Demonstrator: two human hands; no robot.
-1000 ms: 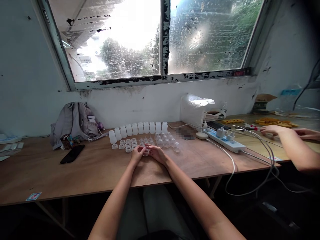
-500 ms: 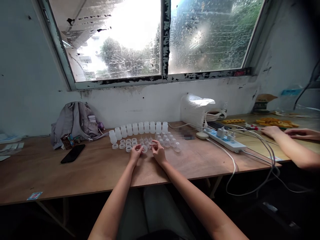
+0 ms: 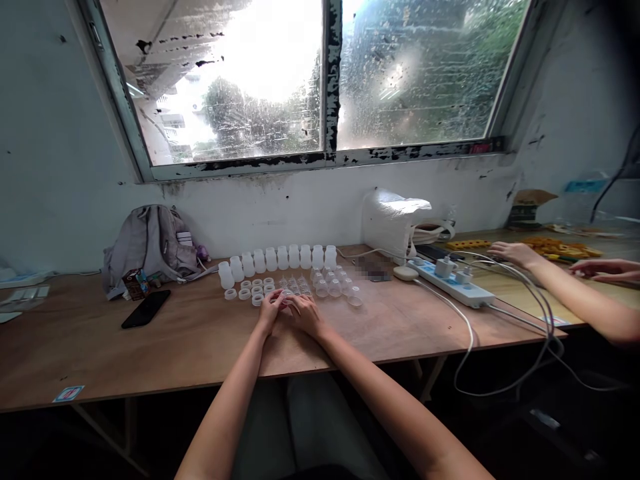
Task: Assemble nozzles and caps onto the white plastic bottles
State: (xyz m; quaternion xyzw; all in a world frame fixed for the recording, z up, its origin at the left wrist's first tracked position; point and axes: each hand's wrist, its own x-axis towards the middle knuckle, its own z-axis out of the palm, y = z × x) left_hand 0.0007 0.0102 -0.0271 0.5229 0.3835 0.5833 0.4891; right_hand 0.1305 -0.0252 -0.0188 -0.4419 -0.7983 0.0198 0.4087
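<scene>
My left hand [image 3: 271, 311] is closed on a translucent bottle ring, mostly hidden by the fingers. My right hand [image 3: 306, 315] meets it from the right, its fingers bent over the same ring; whatever it pinches is hidden. Just beyond my hands stand several clear bottle teats [image 3: 294, 283]. To their left lie several white bottle rings [image 3: 245, 293], some stacked. On the right are several clear domed caps [image 3: 334, 288], one set apart [image 3: 355, 299]. Behind them, frosted baby bottles [image 3: 259, 259] stand upright in a slightly curved row.
A grey backpack [image 3: 150, 243] and a black phone [image 3: 146, 309] lie on the left of the wooden table [image 3: 190, 360]. A white power strip [image 3: 453, 283] with looping cables and a white bag [image 3: 385, 223] occupy the right. A co-worker's hands [image 3: 515, 253] move among yellow pieces [image 3: 565, 248].
My right hand reached toward the teats, apart from the left, then came back against the ring in my left hand. The co-worker's nearer hand shifted leftward.
</scene>
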